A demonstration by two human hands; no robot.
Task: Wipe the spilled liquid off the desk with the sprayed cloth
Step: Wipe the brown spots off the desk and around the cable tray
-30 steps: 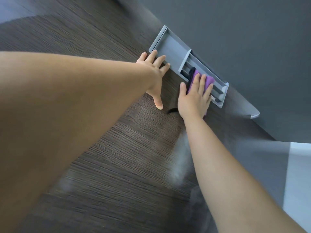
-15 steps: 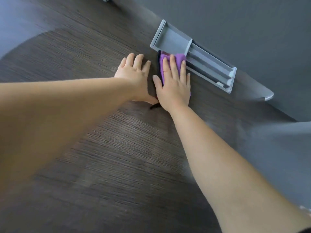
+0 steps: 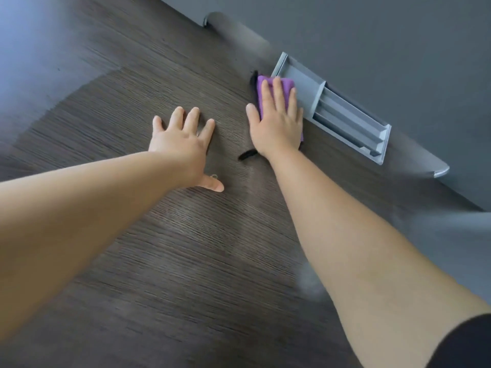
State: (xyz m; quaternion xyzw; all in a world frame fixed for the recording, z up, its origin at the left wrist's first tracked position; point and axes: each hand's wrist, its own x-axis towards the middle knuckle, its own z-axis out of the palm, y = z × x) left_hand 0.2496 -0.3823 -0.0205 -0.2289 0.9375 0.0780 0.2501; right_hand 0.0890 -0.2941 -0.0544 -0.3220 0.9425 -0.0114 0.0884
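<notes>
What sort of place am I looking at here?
Probably an office workstation: a dark wood-grain desk, a grey slotted tray set at its back edge, and a grey partition right behind it.

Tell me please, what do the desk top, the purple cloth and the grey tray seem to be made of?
The desk top: looks like dark wood-grain laminate or veneer, matte; fine parallel grain lines show. The purple cloth under the right hand: soft textile, perhaps microfibre; its edges look thick and rounded. The grey tray: probably moulded plastic, matte; uniform colour, thin straight ribs.
</notes>
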